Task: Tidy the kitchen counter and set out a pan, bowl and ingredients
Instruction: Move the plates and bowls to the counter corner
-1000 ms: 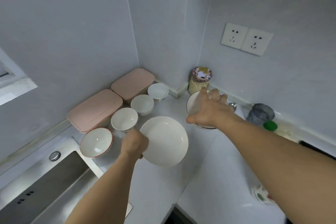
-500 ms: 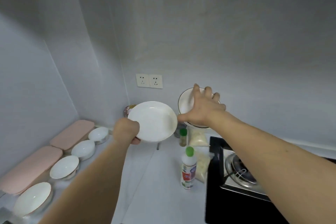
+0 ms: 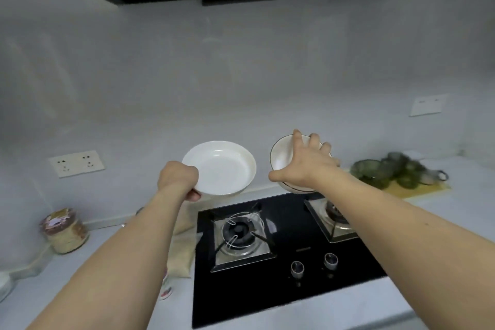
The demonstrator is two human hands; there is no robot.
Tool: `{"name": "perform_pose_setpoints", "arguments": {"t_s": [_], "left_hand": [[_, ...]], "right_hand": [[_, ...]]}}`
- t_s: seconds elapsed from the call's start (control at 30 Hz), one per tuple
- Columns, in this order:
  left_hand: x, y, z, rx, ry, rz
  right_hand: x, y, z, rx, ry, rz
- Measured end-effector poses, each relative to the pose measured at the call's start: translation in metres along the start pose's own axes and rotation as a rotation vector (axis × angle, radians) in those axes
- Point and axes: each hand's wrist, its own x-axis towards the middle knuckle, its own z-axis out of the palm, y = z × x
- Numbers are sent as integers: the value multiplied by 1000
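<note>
Head view shows my left hand (image 3: 178,178) pinching a shallow white ceramic dish (image 3: 219,167) and my right hand (image 3: 304,165) gripping 1 dark-rimmed white bowl (image 3: 281,158), both aloft over the black gas hob (image 3: 284,257); next, I judge, a bare counter spot.

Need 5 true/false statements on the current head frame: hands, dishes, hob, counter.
1. The left hand holds a shallow white round dish by its rim. True.
2. The right hand is empty. False: it holds a white bowl with a thin dark rim line, fingers over the rim.
3. Both dishes rest on the counter. False: both are held in the air above the black glass two-burner gas hob.
4. A pan sits on the left burner. False: the burner is bare.
5. A lidded glass jar of pale contents stands on the counter left of the hob. True.
</note>
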Motion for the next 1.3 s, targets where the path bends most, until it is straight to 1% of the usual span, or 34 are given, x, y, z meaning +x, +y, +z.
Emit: {"name": "perform_pose_setpoints", "arguments": {"t_s": [0.2, 0.53, 0.67, 0.8, 1.03, 1.17, 1.3], "left_hand": [[-39, 73, 103, 73, -155, 151], [-82, 144, 264, 143, -379, 276], [-85, 173, 325, 167, -444, 299], [-82, 208, 382, 177, -476, 320], [-82, 276, 492, 168, -534, 275], [-100, 308, 538, 144, -556, 228], [-126, 332, 580, 115, -546, 228]], "right_hand": [[-13, 121, -34, -4, 39, 242], [-5, 268, -51, -19, 82, 494], [16, 321, -56, -27, 84, 546], [49, 372, -63, -53, 88, 575], [106, 469, -80, -67, 70, 638], [115, 521, -90, -63, 58, 674], [115, 577, -103, -46, 67, 699]]}}
